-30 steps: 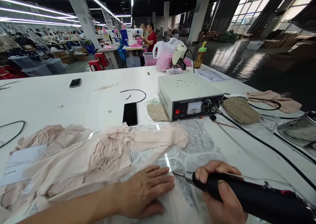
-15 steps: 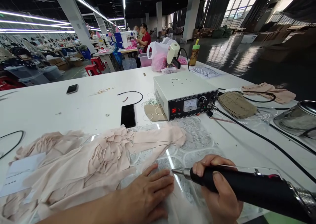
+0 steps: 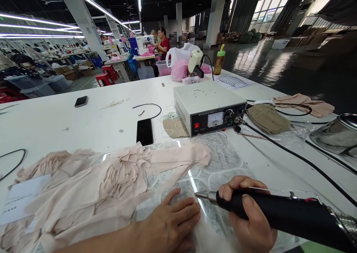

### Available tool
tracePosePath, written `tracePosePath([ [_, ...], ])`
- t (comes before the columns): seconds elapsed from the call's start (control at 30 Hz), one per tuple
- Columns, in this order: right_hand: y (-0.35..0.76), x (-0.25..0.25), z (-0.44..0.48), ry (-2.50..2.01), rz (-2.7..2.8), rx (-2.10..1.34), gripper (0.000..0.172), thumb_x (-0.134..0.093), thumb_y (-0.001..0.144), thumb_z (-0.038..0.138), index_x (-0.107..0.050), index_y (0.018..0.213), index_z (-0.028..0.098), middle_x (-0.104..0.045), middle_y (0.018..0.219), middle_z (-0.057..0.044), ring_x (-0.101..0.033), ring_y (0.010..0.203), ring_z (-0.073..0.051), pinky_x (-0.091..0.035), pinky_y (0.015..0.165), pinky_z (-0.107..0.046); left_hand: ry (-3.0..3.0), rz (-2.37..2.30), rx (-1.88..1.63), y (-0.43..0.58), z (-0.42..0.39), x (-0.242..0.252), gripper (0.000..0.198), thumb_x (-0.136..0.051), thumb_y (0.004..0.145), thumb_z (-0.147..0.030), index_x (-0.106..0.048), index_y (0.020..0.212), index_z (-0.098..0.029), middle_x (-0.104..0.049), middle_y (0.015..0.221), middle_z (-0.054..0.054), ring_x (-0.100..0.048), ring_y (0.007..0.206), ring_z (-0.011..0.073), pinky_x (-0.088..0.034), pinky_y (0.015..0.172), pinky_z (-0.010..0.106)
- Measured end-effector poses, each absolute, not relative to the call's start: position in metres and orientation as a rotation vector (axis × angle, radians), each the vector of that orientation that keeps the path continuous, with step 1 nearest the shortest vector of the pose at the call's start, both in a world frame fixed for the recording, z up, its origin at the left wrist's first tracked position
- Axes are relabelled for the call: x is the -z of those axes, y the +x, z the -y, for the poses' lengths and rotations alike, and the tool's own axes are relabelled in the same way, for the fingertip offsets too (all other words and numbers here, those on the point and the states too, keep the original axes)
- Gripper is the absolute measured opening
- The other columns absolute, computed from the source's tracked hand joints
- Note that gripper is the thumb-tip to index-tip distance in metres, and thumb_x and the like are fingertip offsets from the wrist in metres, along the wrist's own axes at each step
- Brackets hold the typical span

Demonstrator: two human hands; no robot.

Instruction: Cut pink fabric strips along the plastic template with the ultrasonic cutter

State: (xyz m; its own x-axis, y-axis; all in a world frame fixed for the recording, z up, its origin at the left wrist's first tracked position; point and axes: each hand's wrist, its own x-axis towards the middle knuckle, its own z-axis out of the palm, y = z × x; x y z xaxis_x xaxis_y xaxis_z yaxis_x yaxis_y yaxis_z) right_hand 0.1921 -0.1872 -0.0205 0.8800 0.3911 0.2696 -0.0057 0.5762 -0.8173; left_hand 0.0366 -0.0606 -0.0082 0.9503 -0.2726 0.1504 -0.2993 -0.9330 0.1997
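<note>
My right hand (image 3: 255, 215) is wrapped round the black body of an ultrasonic welding gun (image 3: 281, 210), thumb on top. Its pointed metal tip (image 3: 205, 196) aims left, just beside the fingertips of my left hand (image 3: 171, 219). That hand lies with fingers stretched out, pressing on sheer pale fabric (image 3: 206, 232) over a clear patterned plastic mat (image 3: 223, 156). Whether the tip touches the fabric, I cannot tell. A heap of pale pink fabric pieces (image 3: 122, 167) spreads to the left, with a white paper slip (image 3: 23, 197) on it.
Beyond the mat stand the welder's control box (image 3: 212, 104) and a black phone (image 3: 144, 131). A black cable (image 3: 295, 154) runs along the right side. Brown pattern pieces (image 3: 267, 119) and a metal pot (image 3: 338, 134) lie right. A person in red (image 3: 164, 42) sits at a sewing machine behind.
My left hand has slid slightly right and down, its fingers still spread on the fabric. The welding gun in my right hand has shifted a touch to the right.
</note>
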Motion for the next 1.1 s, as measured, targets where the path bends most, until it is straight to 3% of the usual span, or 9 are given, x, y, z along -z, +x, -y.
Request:
tracePosePath([
  [0.3, 0.194, 0.019, 0.194, -0.858, 0.464, -0.282, 0.009, -0.062, 0.080, 0.030, -0.058, 0.085, 0.023, -0.051, 0.075, 0.002, -0.054, 0.052, -0.010, -0.050, 0.052, -0.030, 2.830, 0.395, -0.163, 0.037, 0.061, 0.011, 0.043, -0.054, 0.098, -0.036, -0.053, 0.130, -0.007, -0.061, 0.130, 0.012, -0.051, 0.127, 0.0246, -0.027, 0.115, 0.043],
  [0.97, 0.198, 0.019, 0.200, -0.871, 0.566, -0.331, 0.011, -0.062, 0.082, 0.029, -0.056, 0.079, 0.021, -0.053, 0.072, 0.002, -0.054, 0.050, -0.011, -0.052, 0.048, -0.029, 2.810, 0.392, 0.002, 0.038, 0.060, 0.005, 0.048, -0.047, 0.101, -0.040, -0.048, 0.134, -0.005, -0.055, 0.138, 0.013, -0.046, 0.131, 0.0279, -0.017, 0.118, 0.047],
  [1.1, 0.197, 0.019, 0.199, -0.861, 0.573, -0.315, 0.011, -0.063, 0.082, 0.031, -0.057, 0.082, 0.021, -0.053, 0.073, 0.002, -0.054, 0.051, -0.010, -0.052, 0.048, -0.029, 2.778, 0.372, -0.017, 0.037, 0.060, 0.007, 0.047, -0.048, 0.101, -0.038, -0.047, 0.136, -0.007, -0.055, 0.137, 0.015, -0.045, 0.133, 0.0280, -0.020, 0.117, 0.048],
])
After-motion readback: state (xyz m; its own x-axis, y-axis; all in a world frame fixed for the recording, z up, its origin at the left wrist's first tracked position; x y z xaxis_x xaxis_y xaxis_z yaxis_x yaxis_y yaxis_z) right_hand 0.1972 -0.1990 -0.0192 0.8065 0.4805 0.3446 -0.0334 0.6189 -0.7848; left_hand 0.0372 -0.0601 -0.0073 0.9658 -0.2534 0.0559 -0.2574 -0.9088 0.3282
